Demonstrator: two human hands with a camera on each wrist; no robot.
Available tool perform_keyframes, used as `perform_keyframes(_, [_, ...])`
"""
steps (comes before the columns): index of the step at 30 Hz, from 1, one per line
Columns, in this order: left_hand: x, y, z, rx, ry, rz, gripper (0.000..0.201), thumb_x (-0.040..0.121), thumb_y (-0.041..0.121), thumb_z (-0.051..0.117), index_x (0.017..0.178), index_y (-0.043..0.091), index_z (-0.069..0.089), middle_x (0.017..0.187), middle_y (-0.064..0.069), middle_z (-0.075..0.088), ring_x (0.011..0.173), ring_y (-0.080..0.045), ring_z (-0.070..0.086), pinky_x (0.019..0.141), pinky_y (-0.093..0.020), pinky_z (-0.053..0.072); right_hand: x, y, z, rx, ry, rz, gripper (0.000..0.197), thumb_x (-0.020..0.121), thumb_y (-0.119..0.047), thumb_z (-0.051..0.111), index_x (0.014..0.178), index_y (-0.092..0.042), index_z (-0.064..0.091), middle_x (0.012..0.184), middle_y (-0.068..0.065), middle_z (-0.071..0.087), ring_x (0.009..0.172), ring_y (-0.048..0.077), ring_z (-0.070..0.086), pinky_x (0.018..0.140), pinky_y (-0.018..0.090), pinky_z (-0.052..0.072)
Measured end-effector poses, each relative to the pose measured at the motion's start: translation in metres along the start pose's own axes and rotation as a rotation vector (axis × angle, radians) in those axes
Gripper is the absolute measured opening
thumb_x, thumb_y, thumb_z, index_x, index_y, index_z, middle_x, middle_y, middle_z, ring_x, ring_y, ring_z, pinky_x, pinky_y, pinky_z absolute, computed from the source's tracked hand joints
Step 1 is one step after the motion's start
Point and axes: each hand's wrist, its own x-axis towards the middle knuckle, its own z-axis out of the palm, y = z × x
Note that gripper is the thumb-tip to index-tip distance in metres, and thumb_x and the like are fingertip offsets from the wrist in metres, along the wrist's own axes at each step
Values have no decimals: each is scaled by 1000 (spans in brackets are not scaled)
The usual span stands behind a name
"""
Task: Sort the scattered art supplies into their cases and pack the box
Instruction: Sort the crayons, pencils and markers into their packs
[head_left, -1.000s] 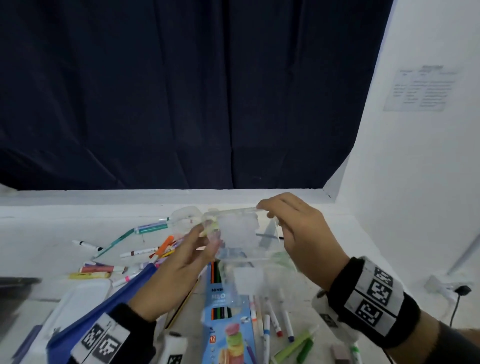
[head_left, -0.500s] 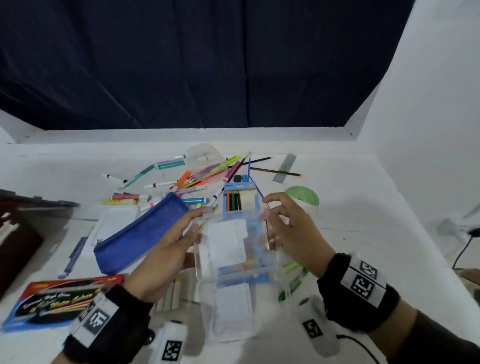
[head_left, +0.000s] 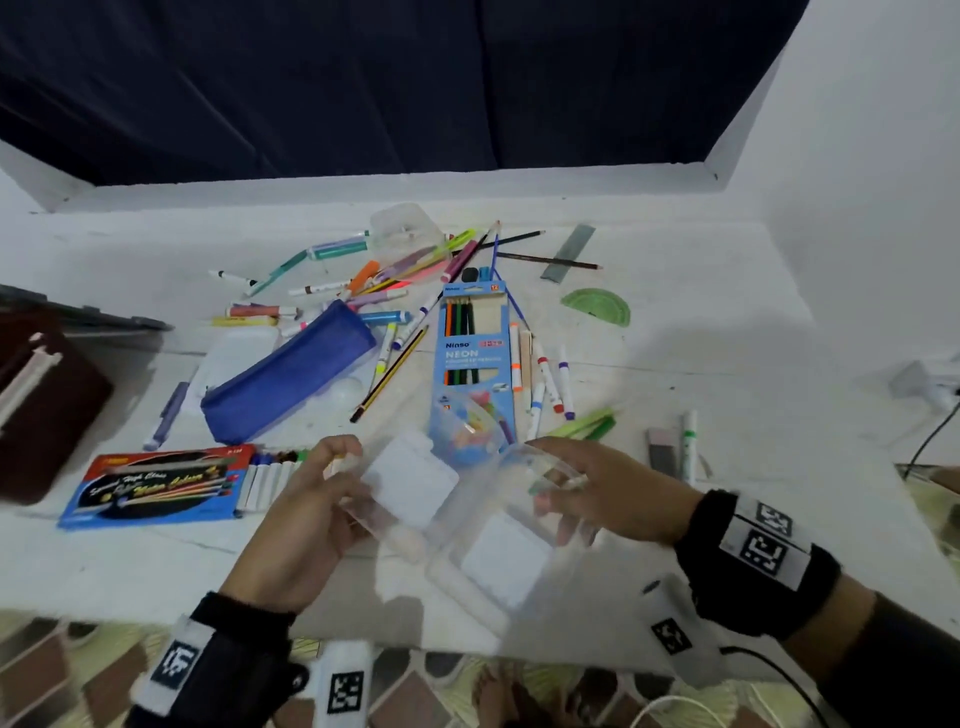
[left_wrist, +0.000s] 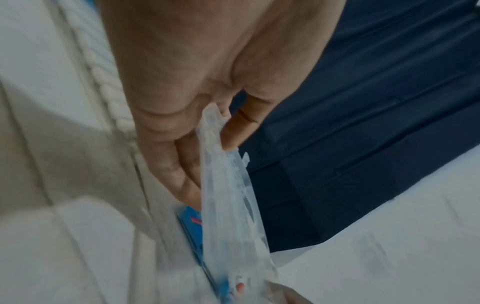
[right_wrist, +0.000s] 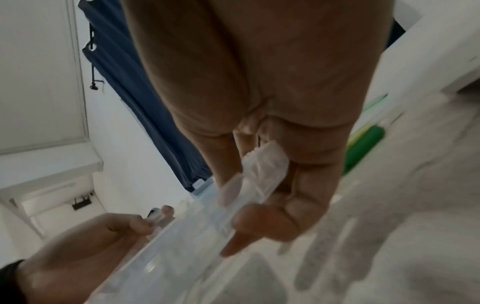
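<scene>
I hold a clear plastic box (head_left: 467, 499) above the near edge of the white table (head_left: 727, 364), one hand on each side. My left hand (head_left: 317, 499) grips its left rim (left_wrist: 228, 174) between thumb and fingers. My right hand (head_left: 587, 493) pinches the right rim (right_wrist: 259, 174) the same way. The box has white labels on its walls and looks empty. Markers and pencils (head_left: 395, 270) lie scattered at the back. A blue pouch (head_left: 291, 374), a Ninso Neon pencil box (head_left: 472, 353) and a red-and-blue marker case (head_left: 156, 483) lie on the table.
A dark brown case (head_left: 47, 405) sits at the left edge. A green protractor (head_left: 597, 306) and grey ruler (head_left: 569, 252) lie back right. Several markers (head_left: 550, 379) lie beside the pencil box. A cable and socket (head_left: 930, 395) sit at the far right. A white wall (head_left: 857, 156) rises on the right.
The clear box has come down and toward me, from over the supplies to the near edge of the table. My view has tilted downward. Both hands kept their hold.
</scene>
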Motion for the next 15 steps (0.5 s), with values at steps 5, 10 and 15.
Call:
perform_keyframes(5, [-26,-4,-11,547,-129,80,36,74,-3,75,98,20,61,98,-5,66,81,-19,62,70,-31,48,-13,13,-8,-236,-143,33,57,96,-20,63,147,-29,39,93,2,64,67,19,72,53,25,52])
perform_keyframes(10, [-31,-6,-14,965,-190,150,40,80,3,80,106,30,69,91,-4,65,70,-24,65,72,-28,52,-19,20,-10,-565,31,-105,55,86,-27,74,138,-26,55,100,3,65,85,13,60,77,22,47])
perform_keyframes(15, [-25,-14,-10,1206,-170,309,35,76,21,85,96,44,67,83,11,66,71,-11,63,65,-20,49,-33,23,-4,-775,191,-224,51,86,-35,71,134,-32,56,118,-4,54,110,16,52,92,30,46])
